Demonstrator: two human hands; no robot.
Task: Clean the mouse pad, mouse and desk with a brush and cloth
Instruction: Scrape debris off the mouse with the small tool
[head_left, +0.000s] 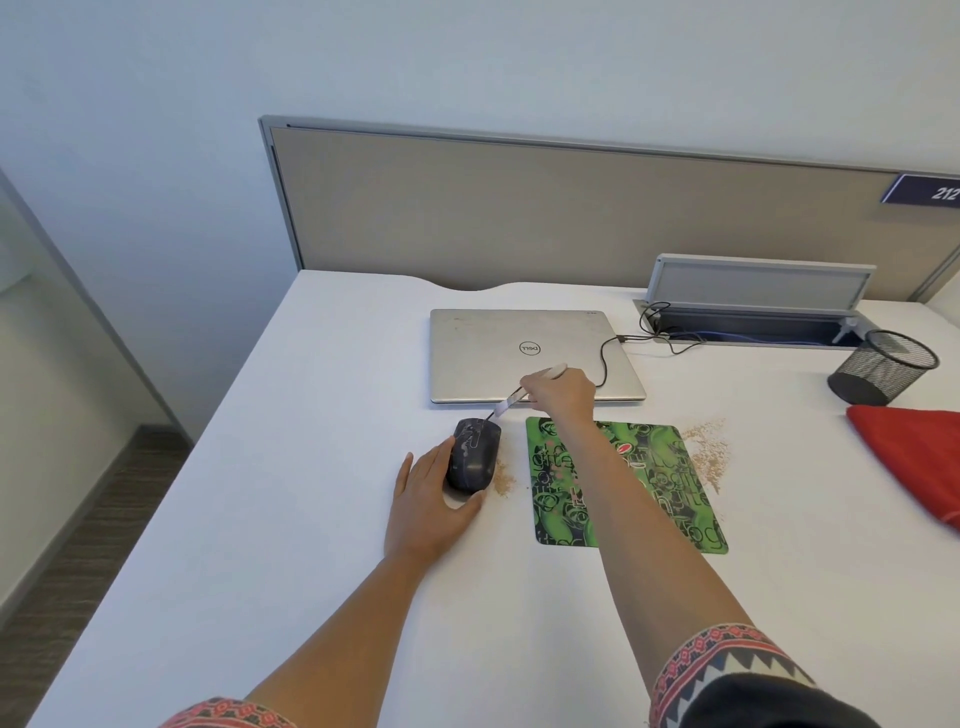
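A dark mouse (474, 460) with pale smears sits on the white desk (311, 467), left of a green patterned mouse pad (654, 483). My left hand (434, 506) cups the mouse from its left and near side, thumb curled under its rear. My right hand (561, 392) grips a small white brush (511, 400), whose tip touches the front of the mouse. A red cloth (914, 457) lies at the right edge.
Tan crumbs lie beside the mouse (503, 480) and right of the pad (709, 452). A shut silver laptop (530, 353) with a cable sits behind. A black mesh cup (883, 366) and an open cable tray (753, 332) stand at the back right.
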